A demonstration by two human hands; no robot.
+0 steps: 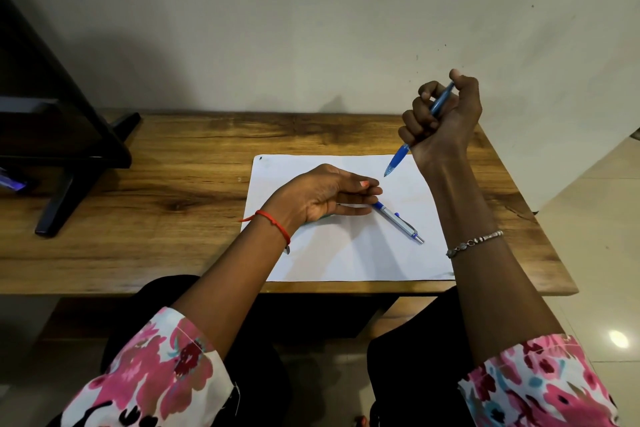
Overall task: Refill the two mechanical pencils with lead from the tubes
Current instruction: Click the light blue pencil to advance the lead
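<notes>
A person seated at a wooden table (173, 166) works over a white sheet of paper (346, 256) laid at its near edge. The right hand (445, 118), lifted off the table at its far right corner, is closed in a fist around a blue mechanical pencil (398, 158), with the thumb set on the top end and the tip slanting down and to the left above the upper right part of the sheet.

The left hand (322, 194) rests on the middle of the paper with its fingers stretched almost straight toward the right and the thumb laid along the forefinger. Its fingertips meet the blue grip end of a second mechanical pencil (401, 224), silver-barrelled, which lies flat on the sheet and angles toward the near right. A sliver of something teal (325, 217) shows under the heel of that hand; what it is cannot be told.

Any print on either barrel is too small to read. A small dark mark (260, 158) sits in the paper's far left corner. A red thread (273, 220) circles the left wrist, and a silver bracelet (474, 242) the right. A black stand (69, 184) occupies the table's left end.
</notes>
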